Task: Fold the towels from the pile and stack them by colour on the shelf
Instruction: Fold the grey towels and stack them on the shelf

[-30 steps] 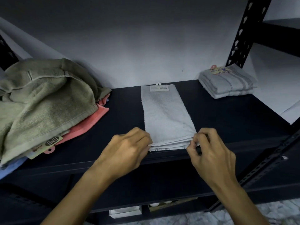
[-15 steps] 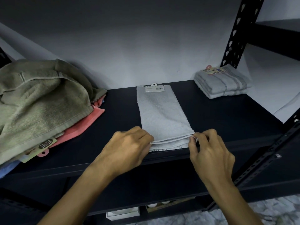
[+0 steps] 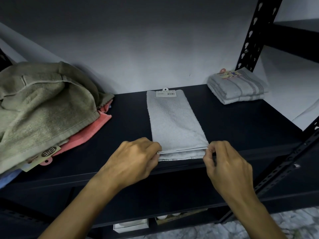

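Both hands pinch a grey terry towel [image 3: 174, 121] on the dark shelf [image 3: 241, 125].
The left hand [image 3: 133, 161] and right hand [image 3: 227, 167] each grasp a near corner of the long, narrow folded strip at the shelf's middle.

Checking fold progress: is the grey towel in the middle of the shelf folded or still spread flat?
Folded into a long narrow strip. The grey towel shows stacked layers at its near edge, where both hands pinch the corners.

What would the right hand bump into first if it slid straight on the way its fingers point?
Probably the grey towel itself; the right hand already pinches its near corner, fingers aimed leftward along that edge.
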`<state>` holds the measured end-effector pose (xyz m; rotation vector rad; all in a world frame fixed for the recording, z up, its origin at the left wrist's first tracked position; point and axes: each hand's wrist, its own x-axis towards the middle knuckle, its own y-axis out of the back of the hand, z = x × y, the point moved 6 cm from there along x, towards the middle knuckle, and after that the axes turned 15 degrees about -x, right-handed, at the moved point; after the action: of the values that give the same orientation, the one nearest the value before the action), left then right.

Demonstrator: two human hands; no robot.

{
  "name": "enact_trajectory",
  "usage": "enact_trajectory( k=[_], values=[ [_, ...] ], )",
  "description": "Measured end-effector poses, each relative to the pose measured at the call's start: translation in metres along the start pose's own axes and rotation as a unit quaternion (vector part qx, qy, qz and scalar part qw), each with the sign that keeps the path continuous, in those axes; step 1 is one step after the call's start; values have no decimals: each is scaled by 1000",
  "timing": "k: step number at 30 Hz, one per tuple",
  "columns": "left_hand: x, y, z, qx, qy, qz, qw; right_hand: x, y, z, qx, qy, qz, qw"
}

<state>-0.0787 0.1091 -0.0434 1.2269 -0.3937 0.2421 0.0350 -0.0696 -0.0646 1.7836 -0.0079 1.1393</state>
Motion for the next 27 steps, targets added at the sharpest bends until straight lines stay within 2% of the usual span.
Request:
enact_trajectory(
  k=[7, 12, 20, 27],
  values=[
    [-6, 1, 3, 8, -23, -18, 1000, -8, -8, -2, 21, 43, 6, 999],
    [-14, -2, 3, -3, -9, -33, 999, -10, -3, 0, 2, 73, -2, 997],
    [-17, -4, 6, 21, 3, 2, 1000, -3, -4, 11, -4, 173, -35, 984],
    [-21, -28, 11, 51, 67, 18, 996, 3, -41, 5, -11, 308, -168, 936]
  ],
)
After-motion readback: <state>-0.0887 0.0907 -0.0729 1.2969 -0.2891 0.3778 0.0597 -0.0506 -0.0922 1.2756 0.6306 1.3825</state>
